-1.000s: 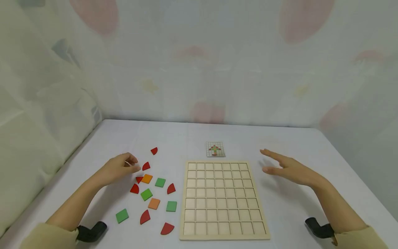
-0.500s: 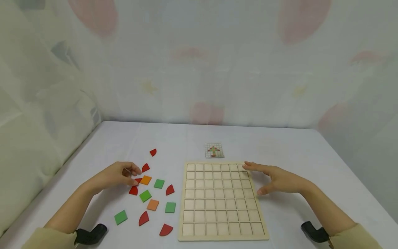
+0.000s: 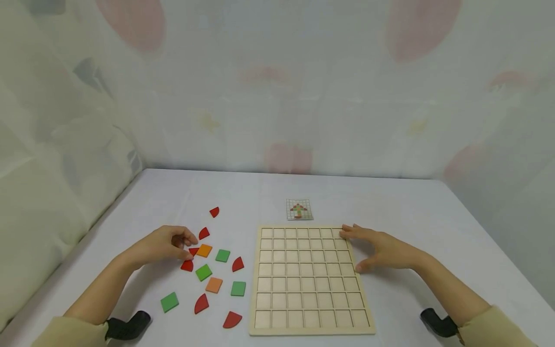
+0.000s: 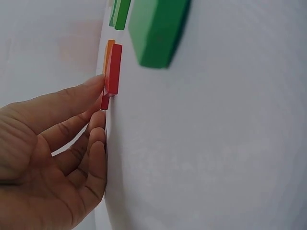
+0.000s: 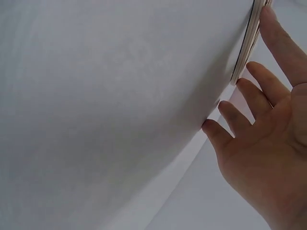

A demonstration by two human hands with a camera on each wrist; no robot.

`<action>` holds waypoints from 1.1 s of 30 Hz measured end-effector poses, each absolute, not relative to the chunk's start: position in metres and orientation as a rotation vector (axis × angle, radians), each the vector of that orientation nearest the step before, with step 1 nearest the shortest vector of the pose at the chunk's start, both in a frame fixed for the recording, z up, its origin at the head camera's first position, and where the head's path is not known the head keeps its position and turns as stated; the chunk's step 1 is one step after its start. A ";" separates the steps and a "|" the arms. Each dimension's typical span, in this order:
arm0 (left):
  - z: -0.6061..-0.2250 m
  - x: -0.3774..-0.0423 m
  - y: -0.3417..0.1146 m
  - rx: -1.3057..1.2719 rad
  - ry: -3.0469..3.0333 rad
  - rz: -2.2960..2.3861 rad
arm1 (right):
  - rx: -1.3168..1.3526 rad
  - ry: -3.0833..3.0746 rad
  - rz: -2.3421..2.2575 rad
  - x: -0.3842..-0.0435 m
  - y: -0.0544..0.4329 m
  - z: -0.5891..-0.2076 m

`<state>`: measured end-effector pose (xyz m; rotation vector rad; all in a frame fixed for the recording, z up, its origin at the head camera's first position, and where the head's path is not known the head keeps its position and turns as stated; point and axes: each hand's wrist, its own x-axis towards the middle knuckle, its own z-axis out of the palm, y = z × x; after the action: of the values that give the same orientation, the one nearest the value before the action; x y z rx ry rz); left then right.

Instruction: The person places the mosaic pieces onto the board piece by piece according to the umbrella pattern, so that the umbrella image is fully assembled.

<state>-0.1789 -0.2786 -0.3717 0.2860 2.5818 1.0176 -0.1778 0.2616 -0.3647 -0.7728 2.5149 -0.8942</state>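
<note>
In the head view, my left hand [image 3: 162, 246] is low over the table at the left. Its thumb and forefinger, apart and bent, are on either side of a small red triangle [image 3: 193, 251]. A red quarter-circle [image 3: 187, 265] lies just below the thumb, and an orange square [image 3: 204, 250] sits right of the triangle. In the left wrist view, the thumb overlaps the edge of a red piece [image 4: 114, 69]. My right hand [image 3: 383, 248] has its fingers spread at the upper right of the wooden grid board [image 3: 256, 279], fingertips over the corner and thumb at the right edge.
Green squares [image 3: 238, 288], another orange square [image 3: 214, 285] and several red quarter-circles [image 3: 232, 319] are scattered left of the board. Behind the board lies a small pattern card [image 3: 299, 209] with a coloured figure on a grid. A patterned cloth hangs behind the table.
My left hand has come down and slightly nearer to the red triangle. My right hand has moved left from open table to the board's upper right corner. The pieces lie as before.
</note>
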 end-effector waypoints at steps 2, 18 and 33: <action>-0.371 -0.179 -0.279 0.288 2.578 1.010 | -0.774 2.518 -0.883 -0.178 0.262 -0.365; -0.369 -0.180 -0.266 0.258 2.679 0.871 | -0.741 2.569 -0.798 -0.180 0.262 -0.368; -0.366 -0.177 -0.261 0.277 2.690 0.873 | -0.802 2.644 -0.634 -0.187 0.257 -0.363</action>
<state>-0.1768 -0.2611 -0.3660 0.2766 2.6904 0.8734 -0.1867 0.2570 -0.3627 -0.8021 2.6437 -0.6342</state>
